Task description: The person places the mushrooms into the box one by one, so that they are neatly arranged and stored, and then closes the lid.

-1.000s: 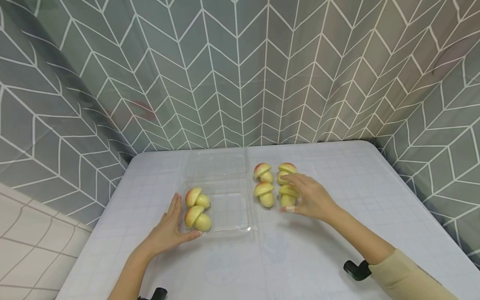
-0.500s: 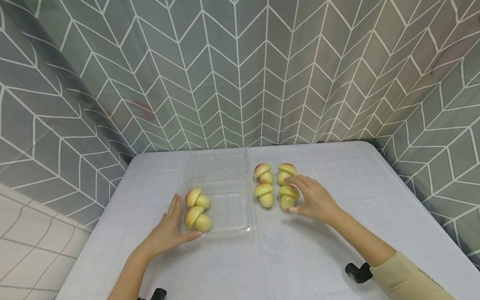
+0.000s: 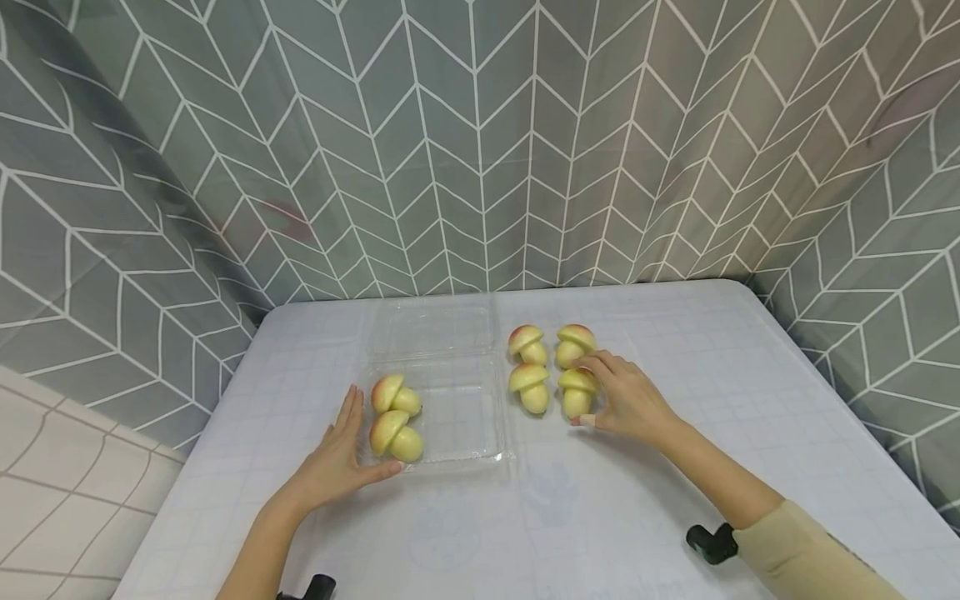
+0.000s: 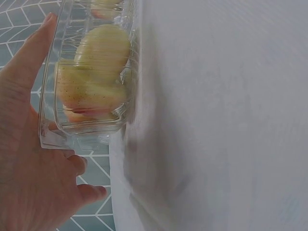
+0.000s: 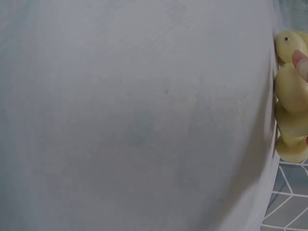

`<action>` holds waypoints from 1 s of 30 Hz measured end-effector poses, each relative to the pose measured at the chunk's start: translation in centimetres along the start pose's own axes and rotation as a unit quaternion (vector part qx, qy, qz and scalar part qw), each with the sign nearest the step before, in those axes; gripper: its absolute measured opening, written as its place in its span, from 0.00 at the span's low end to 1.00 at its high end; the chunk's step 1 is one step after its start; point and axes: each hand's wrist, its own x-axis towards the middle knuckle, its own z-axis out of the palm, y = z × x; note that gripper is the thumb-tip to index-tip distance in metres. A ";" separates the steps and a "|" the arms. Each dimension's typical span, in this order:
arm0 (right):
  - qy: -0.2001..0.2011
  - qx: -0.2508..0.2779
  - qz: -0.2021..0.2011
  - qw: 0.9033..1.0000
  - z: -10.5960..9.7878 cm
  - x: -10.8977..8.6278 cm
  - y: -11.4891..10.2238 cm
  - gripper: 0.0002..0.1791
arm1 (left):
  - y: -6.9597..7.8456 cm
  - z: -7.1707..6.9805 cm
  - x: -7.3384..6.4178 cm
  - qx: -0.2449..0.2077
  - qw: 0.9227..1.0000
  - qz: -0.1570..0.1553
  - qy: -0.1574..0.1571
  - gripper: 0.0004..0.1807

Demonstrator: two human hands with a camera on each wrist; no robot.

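Observation:
My left hand (image 3: 341, 458) lies along the near left corner of a clear plastic box (image 3: 461, 458), thumb at the front rim and fingers straight along the left side. Two yellow mushroom-shaped pieces (image 3: 396, 435) with reddish caps lie inside at the left. In the left wrist view, the pieces (image 4: 96, 79) show through the box wall (image 4: 91, 126). My right hand (image 3: 628, 402) holds the near right mushroom-shaped piece (image 3: 577, 394) between thumb and fingers. In the right wrist view, a thumb tip (image 5: 299, 60) shows by the pale pieces (image 5: 291, 89); the rest of that hand is out of frame.
Three more mushroom-shaped pieces stand beside the held one: near left (image 3: 530, 388), far left (image 3: 528, 343) and far right (image 3: 575, 344). The box's lid (image 3: 433, 327) lies folded back towards the curtain (image 3: 480, 167). A pale cloth covers the table (image 3: 660, 333).
My right hand has shifted slightly to the right, its thumb now at the stem of the near right piece. My left hand and the box have stayed in place.

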 end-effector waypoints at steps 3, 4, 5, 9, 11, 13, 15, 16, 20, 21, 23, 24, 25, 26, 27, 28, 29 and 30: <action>-0.010 0.000 0.012 1.000 0.4 -0.1 0.2 0.47 | 0.1 0.0 0.0 0.000 1.000 0.000 0.000 0.70; -0.013 -0.001 0.017 1.000 0.5 -0.1 0.1 0.47 | 0.1 0.0 0.0 -0.001 1.000 -0.001 0.000 0.70; -0.017 -0.002 0.021 1.000 0.6 -0.1 0.1 0.47 | 0.2 -0.1 0.0 -0.001 1.000 -0.001 -0.001 0.70; -0.023 -0.005 0.030 0.999 0.9 -0.2 -0.1 0.47 | 0.3 -0.1 0.0 -0.002 1.000 -0.004 -0.002 0.70; -0.024 -0.003 0.034 0.999 1.0 -0.2 -0.2 0.47 | 0.3 -0.1 0.0 -0.002 1.000 -0.005 -0.002 0.70; -0.026 0.000 0.037 0.999 1.1 -0.2 -0.2 0.47 | 0.3 -0.1 0.0 -0.002 1.000 -0.005 -0.002 0.70; -0.030 0.002 0.041 0.999 1.0 -0.2 -0.2 0.47 | 0.3 -0.1 0.0 -0.002 1.000 -0.005 -0.003 0.70; -0.032 0.003 0.044 0.999 1.0 -0.2 -0.3 0.47 | 0.3 -0.1 0.0 -0.001 1.000 -0.005 -0.003 0.70; -0.039 0.003 0.054 0.998 1.0 -0.3 -0.3 0.48 | 0.3 -0.1 0.0 0.002 1.000 -0.005 -0.002 0.70; -0.040 0.004 0.056 0.998 1.0 -0.3 -0.3 0.48 | 0.3 -0.1 0.1 0.003 1.000 -0.005 -0.001 0.70; -0.042 0.004 0.060 0.997 1.0 -0.3 -0.4 0.48 | 0.2 -0.1 0.1 0.003 1.000 -0.005 -0.001 0.70; -0.042 0.004 0.062 0.997 1.0 -0.3 -0.4 0.48 | 0.2 -0.1 0.1 0.002 1.000 -0.005 -0.001 0.70; -0.042 0.005 0.063 0.997 1.0 -0.3 -0.5 0.47 | 0.2 -0.1 0.0 0.001 1.000 -0.005 -0.002 0.70; -0.042 0.006 0.064 0.997 0.9 -0.4 -0.5 0.47 | 0.3 -0.1 0.0 0.000 1.000 -0.005 -0.003 0.70; -0.041 0.008 0.065 0.997 0.9 -0.4 -0.6 0.46 | 0.3 -0.1 0.0 0.000 1.000 -0.006 -0.004 0.70; -0.039 0.008 0.065 0.997 0.8 -0.4 -0.6 0.46 | 0.3 -0.1 0.0 -0.001 1.000 -0.007 -0.004 0.70; -0.036 0.009 0.065 0.997 0.8 -0.4 -0.6 0.46 | 0.3 -0.1 0.0 -0.001 1.000 -0.008 -0.004 0.70; -0.034 0.010 0.064 0.997 0.8 -0.4 -0.6 0.45 | 0.3 -0.1 0.0 0.000 1.000 -0.008 -0.004 0.70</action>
